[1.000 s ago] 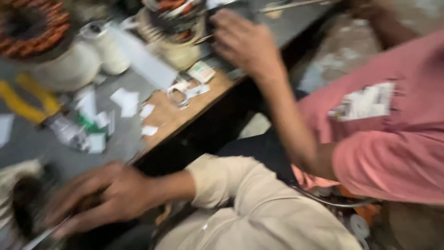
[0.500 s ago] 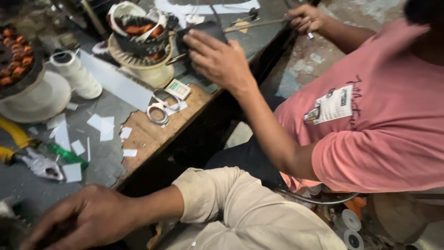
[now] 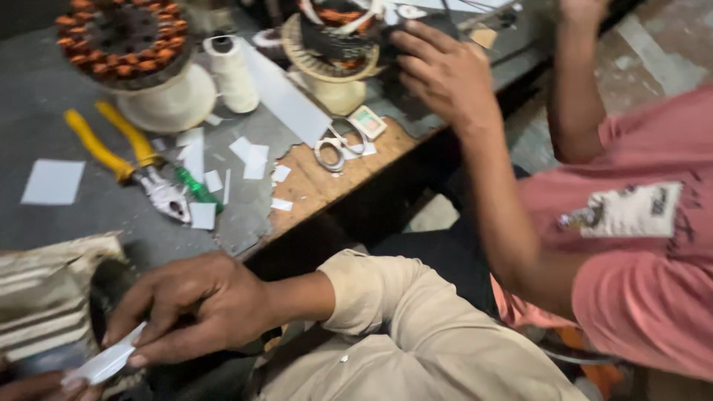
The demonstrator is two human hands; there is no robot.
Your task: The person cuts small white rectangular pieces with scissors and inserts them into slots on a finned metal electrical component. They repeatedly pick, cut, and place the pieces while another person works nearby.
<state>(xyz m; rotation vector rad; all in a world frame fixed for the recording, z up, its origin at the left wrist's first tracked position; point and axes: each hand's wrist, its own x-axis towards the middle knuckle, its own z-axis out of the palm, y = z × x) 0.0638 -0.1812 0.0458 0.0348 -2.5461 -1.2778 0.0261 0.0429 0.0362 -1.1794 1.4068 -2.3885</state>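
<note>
The white paper strip [image 3: 108, 362] sits at the bottom left, low beside the workbench edge [image 3: 327, 194]. Your right hand [image 3: 197, 304] pinches its upper end between thumb and fingers, and your left hand [image 3: 37, 386], barely in view, touches the lower end, probably to keep it taut. A co-worker's hand [image 3: 445, 70] rests, fingers spread, on a wound stator [image 3: 334, 33] farther back.

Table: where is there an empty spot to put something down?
Bare grey top lies between the wound stator, the yellow pliers and the white paper square. A small bare wooden patch sits between the scissors and the table edge. Right of the pliers, paper scraps crowd it.
</note>
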